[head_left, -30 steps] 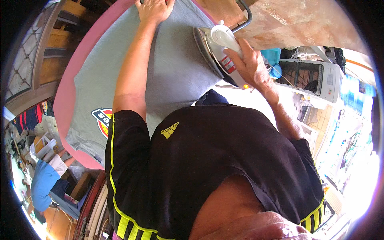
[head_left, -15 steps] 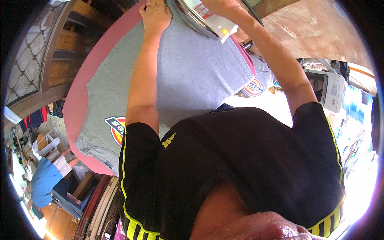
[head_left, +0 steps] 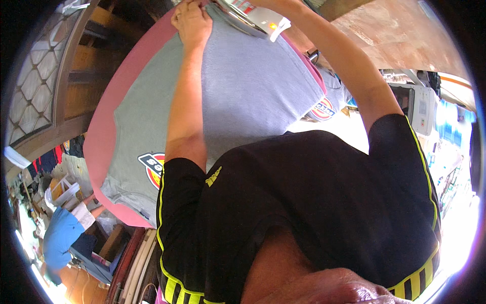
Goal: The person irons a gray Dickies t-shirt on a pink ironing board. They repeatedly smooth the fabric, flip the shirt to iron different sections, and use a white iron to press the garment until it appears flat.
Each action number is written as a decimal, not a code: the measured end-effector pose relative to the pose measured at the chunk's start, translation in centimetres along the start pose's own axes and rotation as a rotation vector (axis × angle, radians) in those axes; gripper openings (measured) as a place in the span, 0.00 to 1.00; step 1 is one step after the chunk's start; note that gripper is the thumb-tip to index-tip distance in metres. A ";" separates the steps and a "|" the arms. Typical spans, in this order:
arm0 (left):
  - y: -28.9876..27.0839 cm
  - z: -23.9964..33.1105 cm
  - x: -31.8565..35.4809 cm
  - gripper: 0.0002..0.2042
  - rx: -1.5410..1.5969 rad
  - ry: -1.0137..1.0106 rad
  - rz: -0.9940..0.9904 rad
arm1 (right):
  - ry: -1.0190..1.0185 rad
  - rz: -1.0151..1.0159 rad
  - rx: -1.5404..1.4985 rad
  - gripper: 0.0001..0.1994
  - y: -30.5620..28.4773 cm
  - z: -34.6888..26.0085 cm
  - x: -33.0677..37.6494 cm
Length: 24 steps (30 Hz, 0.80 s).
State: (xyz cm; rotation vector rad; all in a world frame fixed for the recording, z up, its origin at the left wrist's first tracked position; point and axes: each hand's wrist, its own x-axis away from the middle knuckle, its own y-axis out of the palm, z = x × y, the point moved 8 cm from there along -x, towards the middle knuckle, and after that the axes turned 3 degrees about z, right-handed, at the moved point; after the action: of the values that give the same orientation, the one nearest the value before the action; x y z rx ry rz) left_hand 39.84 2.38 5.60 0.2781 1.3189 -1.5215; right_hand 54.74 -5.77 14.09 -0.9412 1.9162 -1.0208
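A grey T-shirt (head_left: 243, 86) with a round red and yellow print lies spread over a dark pink ironing board (head_left: 104, 124). At its far end my left hand (head_left: 193, 24) rests with bent fingers gathered on the cloth; the fingertips are partly hidden. Just right of it an iron (head_left: 253, 20), with a shiny metal edge, a white body and a lit orange lamp, sits on the shirt. My right hand (head_left: 276, 4) is at the iron's top, mostly cut off by the upper picture edge, and its arm reaches in from the right.
Another grey shirt (head_left: 331, 93) with a like print hangs beyond the board's right side. A lattice window frame (head_left: 38, 81) stands at left. Lower left, a person in a blue top (head_left: 63, 233) bends near boxes. A white appliance (head_left: 422, 109) is at right.
My left hand has gone from lying flatter to bent fingers at the cloth. The iron and my right hand have shifted slightly up and left in view.
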 end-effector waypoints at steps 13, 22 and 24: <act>-0.5 -1.3 -0.1 0.09 0.068 -0.090 -0.032 | -0.072 0.043 -0.008 0.22 -0.8 -1.0 2.3; -0.3 -1.6 0.6 0.08 0.122 -0.036 0.075 | -0.527 0.373 0.106 0.21 -4.3 -1.9 11.9; -0.7 -1.5 0.6 0.07 0.143 -0.019 0.116 | -0.346 0.233 0.056 0.21 -4.1 -1.2 11.3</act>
State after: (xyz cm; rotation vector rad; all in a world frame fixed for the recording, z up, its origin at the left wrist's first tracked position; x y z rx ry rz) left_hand 38.36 3.15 5.05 0.4234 1.1609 -1.5184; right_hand 49.70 -16.73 15.09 -0.7831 1.6525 -0.7190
